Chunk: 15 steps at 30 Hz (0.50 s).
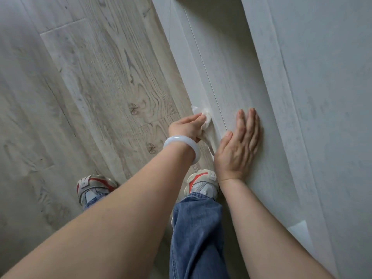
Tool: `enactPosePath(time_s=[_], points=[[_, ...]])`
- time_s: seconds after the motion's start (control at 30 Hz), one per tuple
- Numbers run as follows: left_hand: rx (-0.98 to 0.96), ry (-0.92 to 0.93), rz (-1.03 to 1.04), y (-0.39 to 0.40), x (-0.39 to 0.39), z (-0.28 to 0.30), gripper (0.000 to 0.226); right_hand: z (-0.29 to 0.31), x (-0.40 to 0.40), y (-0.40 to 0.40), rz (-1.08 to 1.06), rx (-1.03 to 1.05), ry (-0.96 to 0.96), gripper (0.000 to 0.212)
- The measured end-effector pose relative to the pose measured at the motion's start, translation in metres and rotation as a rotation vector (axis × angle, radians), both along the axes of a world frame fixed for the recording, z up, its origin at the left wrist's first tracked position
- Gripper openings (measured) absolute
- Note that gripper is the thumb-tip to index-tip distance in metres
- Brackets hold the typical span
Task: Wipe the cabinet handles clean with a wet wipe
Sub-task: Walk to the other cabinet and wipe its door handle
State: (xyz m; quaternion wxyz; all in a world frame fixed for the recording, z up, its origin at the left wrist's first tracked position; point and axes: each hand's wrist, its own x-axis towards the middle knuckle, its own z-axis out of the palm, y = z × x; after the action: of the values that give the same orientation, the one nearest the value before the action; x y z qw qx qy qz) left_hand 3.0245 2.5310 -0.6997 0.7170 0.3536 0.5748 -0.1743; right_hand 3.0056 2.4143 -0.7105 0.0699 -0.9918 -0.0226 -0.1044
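My left hand (pixel 186 127), with a pale bangle on the wrist, is closed around a crumpled white wet wipe (pixel 204 117). The wipe is pressed against a light handle strip (pixel 209 144) that runs along the edge of a pale grey cabinet door (pixel 237 77). Most of the handle is hidden under the wipe and my fingers. My right hand (pixel 239 143) lies flat on the door face just right of the seam, fingers straight and together, holding nothing.
Grey wood-grain floor (pixel 90 87) fills the left side. My feet in white-and-red sneakers (pixel 202 182) and a blue denim leg (pixel 197 234) stand close to the cabinet base. Another pale cabinet panel (pixel 326 97) rises on the right.
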Motion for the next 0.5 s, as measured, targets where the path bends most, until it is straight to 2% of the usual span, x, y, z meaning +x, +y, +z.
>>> enactPosePath(time_s=[0.07,0.13,0.27,0.37,0.5], points=[[0.029,0.032,0.093,-0.010,-0.006,0.001,0.016,-0.001,0.000,0.000,-0.012,-0.017,0.014,0.044],[0.047,0.099,0.161,-0.023,-0.019,0.000,0.007,-0.001,0.000,0.001,-0.013,-0.018,0.013,0.043],[0.036,0.180,0.104,-0.047,-0.046,0.001,0.020,0.002,0.001,0.000,0.001,-0.022,-0.023,0.040],[0.106,0.114,0.044,-0.039,-0.039,-0.003,0.026,0.001,0.002,0.002,0.000,-0.003,-0.018,0.041],[0.212,0.022,0.068,-0.028,-0.026,-0.009,0.027,0.000,0.001,-0.001,0.022,0.063,-0.004,0.042]])
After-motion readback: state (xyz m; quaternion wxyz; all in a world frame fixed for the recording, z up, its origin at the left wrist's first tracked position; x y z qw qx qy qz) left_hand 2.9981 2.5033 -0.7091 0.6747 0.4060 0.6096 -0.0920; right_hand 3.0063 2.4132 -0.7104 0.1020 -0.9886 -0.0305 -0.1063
